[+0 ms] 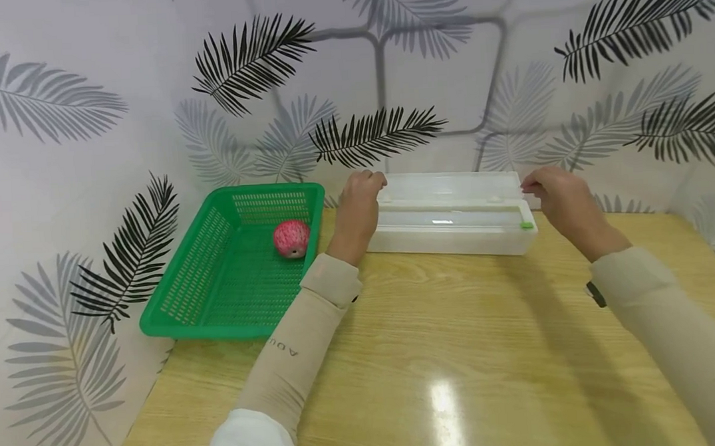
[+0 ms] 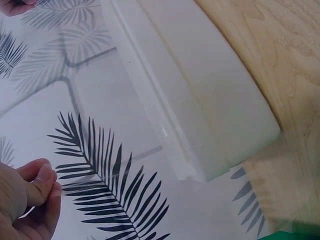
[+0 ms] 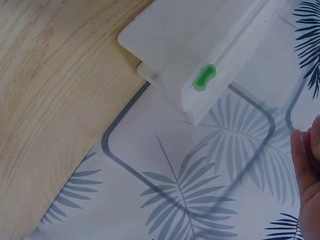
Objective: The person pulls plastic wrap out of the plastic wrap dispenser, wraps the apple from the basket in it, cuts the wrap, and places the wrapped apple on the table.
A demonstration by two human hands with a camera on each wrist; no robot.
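A long white cling film dispenser [image 1: 448,242] with a green slider [image 1: 527,225] at its right end stands on the table against the wall. A translucent panel [image 1: 452,185] rises along its back. My left hand [image 1: 357,213] is at the box's left end, thumb and fingertips pinched together. Faint streaks of clear cling film [image 2: 82,187] run from those fingertips in the left wrist view. Beyond the box's right end, my right hand [image 1: 563,197] pinches with thumb and fingers; the film there is too clear to make out. Both hands are apart from the box in the wrist views.
A green plastic basket [image 1: 158,328] stands left of the box, with a red-and-white round fruit [image 1: 292,239] inside. My left forearm reaches past the basket's right side. A leaf-patterned cloth [image 1: 63,196] covers the wall behind and to the left of the wooden table [image 1: 446,339].
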